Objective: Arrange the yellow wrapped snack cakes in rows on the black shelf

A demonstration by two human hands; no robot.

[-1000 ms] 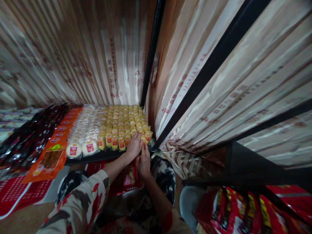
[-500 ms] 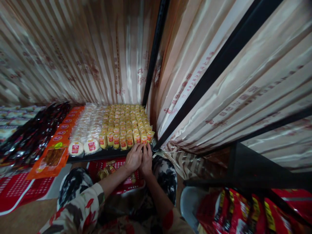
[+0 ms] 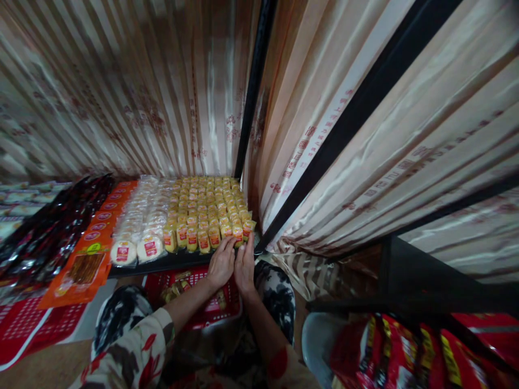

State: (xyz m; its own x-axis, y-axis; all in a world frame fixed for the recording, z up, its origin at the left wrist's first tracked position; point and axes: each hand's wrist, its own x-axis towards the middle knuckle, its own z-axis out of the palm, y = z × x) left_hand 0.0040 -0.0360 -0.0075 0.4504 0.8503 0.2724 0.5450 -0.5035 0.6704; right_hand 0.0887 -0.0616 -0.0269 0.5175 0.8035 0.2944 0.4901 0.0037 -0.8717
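Note:
My left hand (image 3: 221, 265) and my right hand (image 3: 245, 266) rest side by side at the front edge of a dark shelf (image 3: 162, 261). Their fingertips touch the front row of small yellow snack packs (image 3: 206, 216), near the right corner. The fingers are stretched forward and lie close together; nothing sits in either palm. The yellow packs stand in several tight rows reaching back to the curtain. Round white cakes with red labels (image 3: 138, 246) fill the shelf just left of them.
Orange jerky packs (image 3: 87, 259) and dark shiny packs (image 3: 48, 232) lie further left. A red basket (image 3: 203, 305) with a few packs sits on my lap under the shelf. A striped curtain (image 3: 344, 135) and black frame bars (image 3: 251, 92) close the back and right. Red bags (image 3: 405, 346) lie at lower right.
Both hands slid off the front yellow packs to the shelf edge, then reached forward again to touch the front row. The view shifted slightly.

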